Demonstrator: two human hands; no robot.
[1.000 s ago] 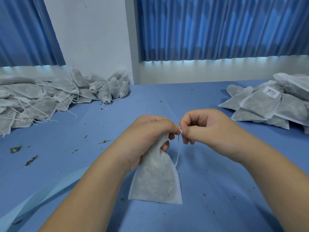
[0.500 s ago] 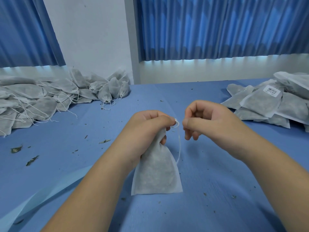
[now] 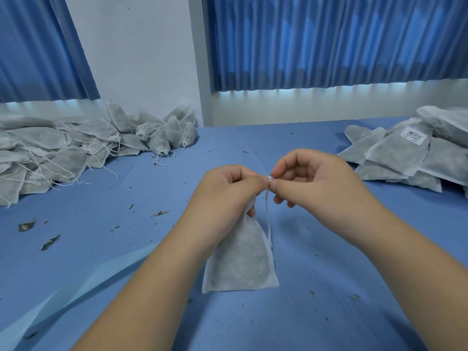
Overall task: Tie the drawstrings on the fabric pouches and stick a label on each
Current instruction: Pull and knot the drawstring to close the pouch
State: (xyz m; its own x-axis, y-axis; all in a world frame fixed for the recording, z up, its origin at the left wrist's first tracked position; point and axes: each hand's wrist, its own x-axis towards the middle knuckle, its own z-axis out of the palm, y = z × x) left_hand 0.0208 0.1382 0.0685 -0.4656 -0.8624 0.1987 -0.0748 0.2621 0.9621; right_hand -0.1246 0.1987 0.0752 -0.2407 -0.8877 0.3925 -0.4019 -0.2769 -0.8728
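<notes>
Right hand (image 3: 316, 183) closed back in on left hand (image 3: 228, 196), fingertips meeting. Filled pouch (image 3: 240, 262) stands on table (image 3: 329, 287) mid-front, left gripping its neck, both pinching drawstring (image 3: 268, 219) at top. Keep neck bunched, pull knot snug. Unlabelled pile (image 3: 63, 148) far left, labelled pile (image 3: 405, 153) right.

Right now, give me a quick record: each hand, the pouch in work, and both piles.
left hand: grips pouch neck
right hand: pinches drawstring at the pouch mouth
pouch: bottom rests on blue table, no label seen
left pile: pouches, strings trailing, no labels seen
right pile: pouches, one with barcode label
</notes>
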